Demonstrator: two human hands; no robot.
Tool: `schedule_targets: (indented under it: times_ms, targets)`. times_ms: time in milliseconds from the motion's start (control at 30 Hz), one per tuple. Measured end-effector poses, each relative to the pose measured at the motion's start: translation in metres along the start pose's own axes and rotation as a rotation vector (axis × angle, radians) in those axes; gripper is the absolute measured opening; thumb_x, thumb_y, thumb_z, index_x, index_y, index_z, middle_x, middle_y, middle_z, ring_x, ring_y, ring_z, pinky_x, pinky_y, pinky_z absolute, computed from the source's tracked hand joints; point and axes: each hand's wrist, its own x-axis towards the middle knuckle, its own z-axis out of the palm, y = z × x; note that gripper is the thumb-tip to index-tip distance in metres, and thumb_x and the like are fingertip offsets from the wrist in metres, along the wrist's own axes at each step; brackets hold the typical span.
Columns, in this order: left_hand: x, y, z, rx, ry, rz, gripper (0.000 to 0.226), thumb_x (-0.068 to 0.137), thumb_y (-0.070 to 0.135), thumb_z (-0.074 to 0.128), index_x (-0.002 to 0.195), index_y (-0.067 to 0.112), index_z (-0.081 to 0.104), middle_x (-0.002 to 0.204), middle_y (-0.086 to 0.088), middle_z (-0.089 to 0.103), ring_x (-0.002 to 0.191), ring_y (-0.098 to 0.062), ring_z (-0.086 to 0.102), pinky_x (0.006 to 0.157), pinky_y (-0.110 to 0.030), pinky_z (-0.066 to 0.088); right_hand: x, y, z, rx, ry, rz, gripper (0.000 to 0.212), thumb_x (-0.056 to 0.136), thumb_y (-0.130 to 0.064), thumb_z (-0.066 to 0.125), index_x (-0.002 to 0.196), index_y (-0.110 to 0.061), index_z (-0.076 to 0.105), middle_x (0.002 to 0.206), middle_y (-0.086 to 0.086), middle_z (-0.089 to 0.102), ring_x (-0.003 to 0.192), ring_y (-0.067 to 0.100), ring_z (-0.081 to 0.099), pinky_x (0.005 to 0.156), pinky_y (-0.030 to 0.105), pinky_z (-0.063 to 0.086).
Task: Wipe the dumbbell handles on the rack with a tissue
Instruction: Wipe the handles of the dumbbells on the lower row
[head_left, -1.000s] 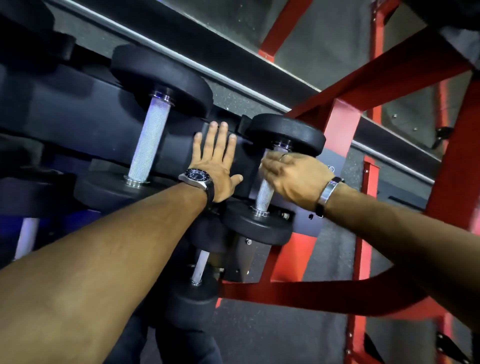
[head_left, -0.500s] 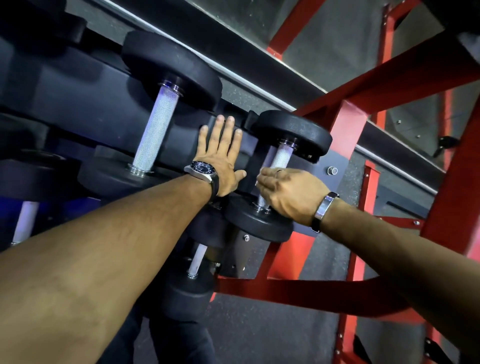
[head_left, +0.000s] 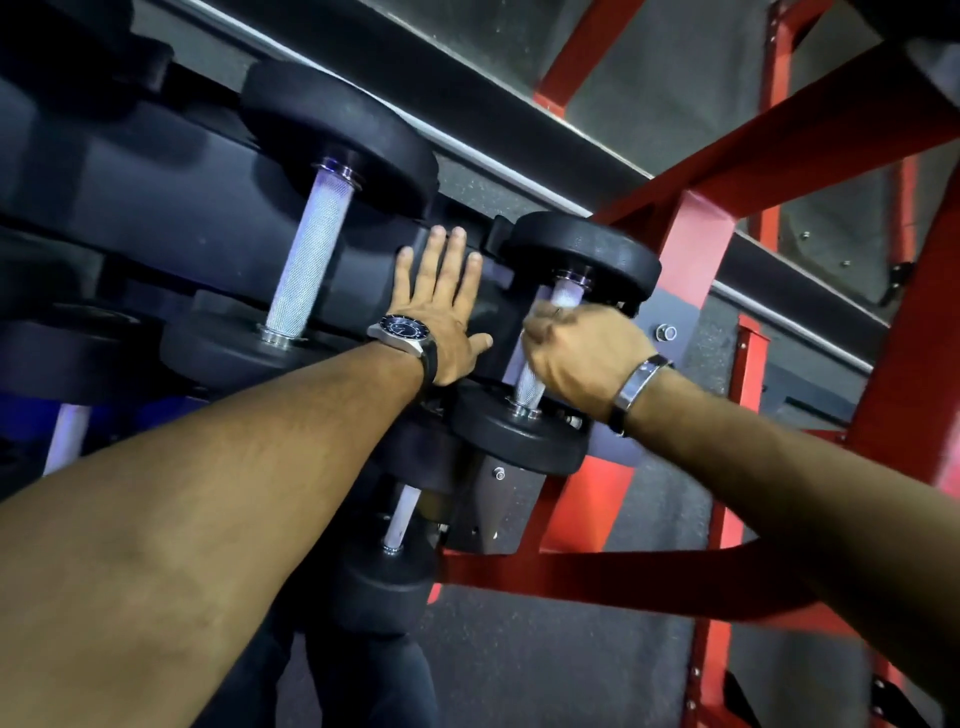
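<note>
The small dumbbell's knurled handle (head_left: 530, 382) is gripped by the curled right hand (head_left: 582, 353); the black rack (head_left: 171, 208) is pressed by the flat, straight-fingered left hand (head_left: 441, 312).

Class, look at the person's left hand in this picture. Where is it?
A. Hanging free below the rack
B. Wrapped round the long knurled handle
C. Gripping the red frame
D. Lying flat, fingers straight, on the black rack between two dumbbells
D: the left hand lies flat with straight fingers on the black rack, while the right hand is at the small dumbbell's handle.
</note>
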Motion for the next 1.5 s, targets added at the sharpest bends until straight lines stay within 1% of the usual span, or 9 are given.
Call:
schedule_targets:
  times_ms: [133, 233, 433, 600, 800, 967, 1167, 1333, 1500]
  targets:
    - [-0.003, 0.003, -0.007, 0.045, -0.03, -0.012, 0.101, 0.096, 0.065, 0.037, 0.151, 0.009, -0.026, 0.155, -0.018, -0.039, 0.143, -0.036, -0.035, 0.116, -0.058, -0.016, -0.012, -0.028, -0.007, 0.129, -0.224, -0.096, 0.025, 0.094, -0.018, 0.042, 0.091, -0.016, 0.066, 0.095, 0.002, 0.065, 0.088, 0.029, 0.066, 0.066, 0.038, 0.055]
    - [-0.007, 0.005, -0.026, 0.078, -0.119, -0.024, 0.101, 0.096, 0.053, 0.048, 0.154, 0.01, -0.022, 0.157, -0.016, -0.036, 0.145, -0.035, -0.032, 0.118, -0.058, -0.012, -0.01, -0.013, -0.01, 0.385, -0.104, 0.174, 0.025, 0.085, -0.013, 0.053, 0.102, -0.023, 0.068, 0.104, -0.002, 0.066, 0.097, 0.029, 0.064, 0.071, 0.036, 0.053]
    - [-0.041, -0.022, -0.07, 0.082, -0.051, 0.062, 0.07, 0.101, 0.036, 0.039, 0.156, 0.003, 0.011, 0.165, -0.02, 0.004, 0.153, -0.033, 0.0, 0.123, -0.044, 0.007, -0.002, -0.026, -0.031, 1.265, 0.327, 0.707, 0.041, 0.072, 0.013, 0.043, 0.077, -0.026, 0.052, 0.074, -0.012, 0.054, 0.072, 0.012, 0.052, 0.069, 0.015, 0.047]
    - [-0.098, -0.068, -0.089, 0.025, 0.185, 0.204, 0.044, 0.095, 0.032, 0.037, 0.12, 0.003, 0.058, 0.131, -0.017, 0.054, 0.132, -0.036, 0.04, 0.109, -0.049, 0.035, 0.018, -0.051, -0.057, 1.811, 0.353, 0.788, 0.047, 0.082, 0.023, 0.035, 0.07, -0.017, 0.057, 0.076, -0.001, 0.054, 0.068, 0.013, 0.056, 0.058, 0.03, 0.06]
    - [-0.123, -0.132, -0.097, -0.209, 0.308, 0.085, 0.037, 0.098, 0.013, 0.049, 0.131, -0.002, 0.055, 0.143, -0.018, 0.047, 0.141, -0.036, 0.035, 0.116, -0.043, 0.031, 0.045, -0.084, -0.083, 2.284, 0.301, 0.833, 0.044, 0.086, 0.02, 0.036, 0.092, -0.011, 0.067, 0.097, 0.006, 0.069, 0.087, 0.018, 0.067, 0.072, 0.031, 0.059]
    - [-0.097, -0.183, -0.08, -0.347, 0.326, -0.03, 0.032, 0.099, 0.01, 0.049, 0.129, 0.0, 0.055, 0.136, -0.015, 0.054, 0.134, -0.031, 0.045, 0.111, -0.038, 0.033, 0.079, -0.109, -0.065, 2.027, 0.418, 0.835, 0.036, 0.086, 0.011, 0.058, 0.101, -0.019, 0.07, 0.097, 0.001, 0.074, 0.09, 0.017, 0.067, 0.08, 0.034, 0.06]
    - [-0.059, -0.221, -0.048, -0.145, 0.309, 0.259, 0.037, 0.088, 0.001, 0.059, 0.124, -0.004, 0.062, 0.135, -0.022, 0.059, 0.132, -0.039, 0.051, 0.112, -0.045, 0.037, 0.116, -0.128, -0.053, 1.357, 0.731, 0.935, 0.017, 0.085, -0.029, 0.067, 0.1, -0.028, 0.076, 0.094, -0.008, 0.074, 0.081, 0.01, 0.068, 0.082, 0.037, 0.057]
    - [-0.031, -0.228, -0.042, -0.004, 0.381, 0.434, 0.045, 0.093, 0.027, 0.043, 0.128, 0.003, 0.059, 0.147, -0.017, 0.049, 0.142, -0.032, 0.038, 0.117, -0.044, 0.027, 0.14, -0.132, -0.068, 1.168, 1.073, 1.058, 0.017, 0.087, -0.022, 0.071, 0.103, -0.027, 0.074, 0.093, -0.013, 0.061, 0.085, 0.01, 0.062, 0.078, 0.023, 0.053]
    - [-0.024, -0.224, -0.025, 0.074, 0.43, 0.409, 0.05, 0.099, 0.025, 0.034, 0.14, 0.002, 0.051, 0.151, -0.014, 0.044, 0.146, -0.03, 0.031, 0.121, -0.045, 0.016, 0.158, -0.132, -0.062, 0.825, 0.934, 0.904, 0.011, 0.084, -0.023, 0.074, 0.094, -0.019, 0.078, 0.11, 0.004, 0.059, 0.1, 0.026, 0.056, 0.093, 0.022, 0.042]
